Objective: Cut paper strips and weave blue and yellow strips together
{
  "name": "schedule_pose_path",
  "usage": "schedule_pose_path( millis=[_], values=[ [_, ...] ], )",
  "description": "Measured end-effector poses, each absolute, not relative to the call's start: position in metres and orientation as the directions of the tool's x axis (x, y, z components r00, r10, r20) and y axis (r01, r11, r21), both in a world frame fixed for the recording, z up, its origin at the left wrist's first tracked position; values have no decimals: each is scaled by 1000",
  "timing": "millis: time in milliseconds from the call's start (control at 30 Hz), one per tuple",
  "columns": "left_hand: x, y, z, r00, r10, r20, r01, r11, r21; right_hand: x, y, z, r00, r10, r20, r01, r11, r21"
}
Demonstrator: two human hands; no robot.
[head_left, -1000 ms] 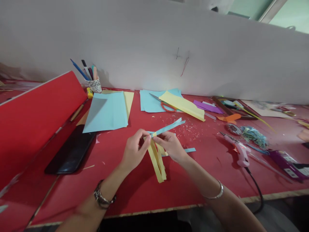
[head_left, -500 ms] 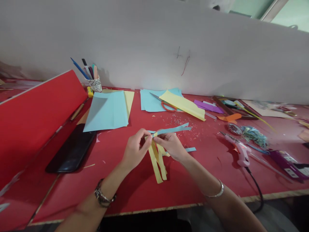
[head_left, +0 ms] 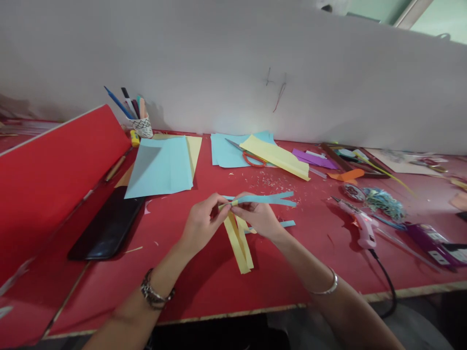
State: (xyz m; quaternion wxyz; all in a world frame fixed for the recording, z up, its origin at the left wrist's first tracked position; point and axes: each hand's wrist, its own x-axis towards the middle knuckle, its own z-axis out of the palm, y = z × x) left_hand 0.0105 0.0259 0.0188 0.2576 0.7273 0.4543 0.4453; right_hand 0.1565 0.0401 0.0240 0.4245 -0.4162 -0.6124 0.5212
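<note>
– so where was the paper, exactly?
– between the two hands, just above the worktop (head_left: pixel 204 291) as far as i could judge. the blue strips (head_left: pixel 273 199) reached out to the right, past the right hand's knuckles, and the yellow strips (head_left: pixel 237 245) hung down toward the near edge.
– and the grip?
– the left hand (head_left: pixel 202 218) pinched the crossing between thumb and forefinger; the right hand (head_left: pixel 260 219) pinched it from the other side, fingertips nearly meeting.
– what had just changed?
– the blue ends. a second earlier they pointed up and away; now they had dropped flatter, with their tips forked apart. the hands had barely shifted, so i'd guess the crossing was being turned or pulled snug, not let go.
– anything you couldn't make out?
– the crossing itself, mostly covered by fingertips. another blue piece (head_left: pixel 288 223) poked out beyond the right wrist, and i couldn't tell whether it was loose or joined on.
– and farther out?
– clippings (head_left: pixel 273 182) behind the hands, then scissors (head_left: pixel 255 160) with their blades on blue sheets (head_left: pixel 224 153) and part of them under a yellow sheet (head_left: pixel 279 158). the glue gun (head_left: pixel 355 221) lay off right, its cord running out of sight below the edge.
</note>
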Motion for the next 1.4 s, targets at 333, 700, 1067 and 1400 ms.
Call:
schedule_pose_path(
  millis=[333, 700, 1067, 1400],
  values=[
    [9, 28, 18, 203, 877, 435, 429, -479, 766, 161, 36, 30, -287, 932, 222, 309, 309, -899],
    [9, 27, 18, 206, 877, 435, 451, -479, 753, 159, 35, 29, -255, 944, 207, 297, 281, -913],
    [10, 25, 20, 221, 892, 395, 376, -452, 809, 159, 41, 24, -259, 956, 135, 144, 176, -974],
    [7, 29, 16, 271, 850, 452, 421, -527, 738, 161, 40, 23, -301, 937, 178, 183, 240, -953]
  ],
)
